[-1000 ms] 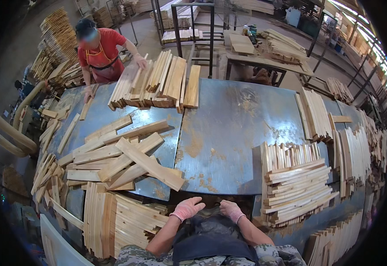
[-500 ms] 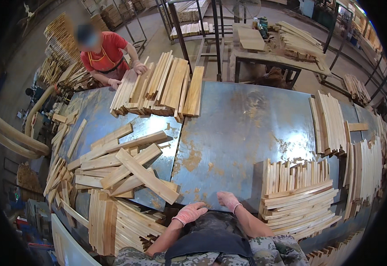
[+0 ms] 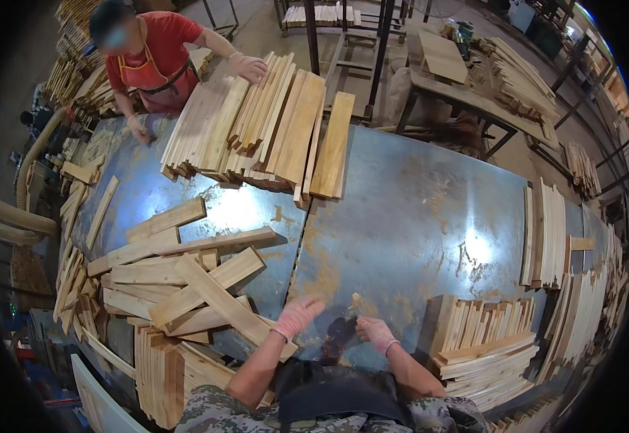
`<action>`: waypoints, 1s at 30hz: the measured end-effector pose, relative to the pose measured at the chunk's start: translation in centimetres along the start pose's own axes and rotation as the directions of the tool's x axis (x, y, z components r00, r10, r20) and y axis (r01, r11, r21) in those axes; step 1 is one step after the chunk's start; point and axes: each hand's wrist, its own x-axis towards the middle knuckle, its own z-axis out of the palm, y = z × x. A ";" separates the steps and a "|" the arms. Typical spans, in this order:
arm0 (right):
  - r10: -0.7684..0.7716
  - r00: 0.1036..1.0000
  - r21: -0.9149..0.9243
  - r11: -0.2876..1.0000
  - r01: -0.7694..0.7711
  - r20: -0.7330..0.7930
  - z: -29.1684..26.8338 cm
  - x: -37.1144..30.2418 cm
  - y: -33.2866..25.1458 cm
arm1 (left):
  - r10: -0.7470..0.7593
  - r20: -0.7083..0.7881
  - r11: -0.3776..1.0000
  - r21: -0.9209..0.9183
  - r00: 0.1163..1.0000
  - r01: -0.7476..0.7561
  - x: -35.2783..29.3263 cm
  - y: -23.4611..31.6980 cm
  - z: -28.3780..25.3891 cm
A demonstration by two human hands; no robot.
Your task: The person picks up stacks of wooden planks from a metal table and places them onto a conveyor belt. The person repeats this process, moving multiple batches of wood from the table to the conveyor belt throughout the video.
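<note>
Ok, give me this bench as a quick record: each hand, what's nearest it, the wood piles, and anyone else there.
left hand: pink glove, empty, fingers spread over the metal table
right hand: pink glove, empty, low over the table
nearest left: loose planks crossed in a heap, one plank end beside the glove
nearest right: stacked slats, apart from the glove
far side: big plank pile
co-worker: person in red shirt, one gloved hand on the far pile
</note>
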 end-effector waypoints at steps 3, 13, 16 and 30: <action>-0.001 1.000 -0.065 0.998 -0.001 -0.029 1.6 0.9 -3.9 | 0.047 -0.208 0.992 -0.103 0.977 -0.069 4.6 1.0 -5.9; -0.583 0.808 -0.802 0.522 0.291 -0.087 7.1 12.3 -26.5 | -0.233 -0.513 0.844 -0.528 0.827 -0.090 18.8 -1.2 -22.8; -0.735 0.670 -0.900 0.354 0.253 -0.101 9.3 17.2 -32.2 | -0.321 -0.544 0.802 -0.592 0.776 -0.083 21.6 -0.4 -26.4; -0.496 0.816 -0.099 0.866 0.491 -0.297 21.1 22.4 -40.5 | -0.509 -0.676 0.556 -0.731 0.532 -0.396 30.0 -3.3 -33.9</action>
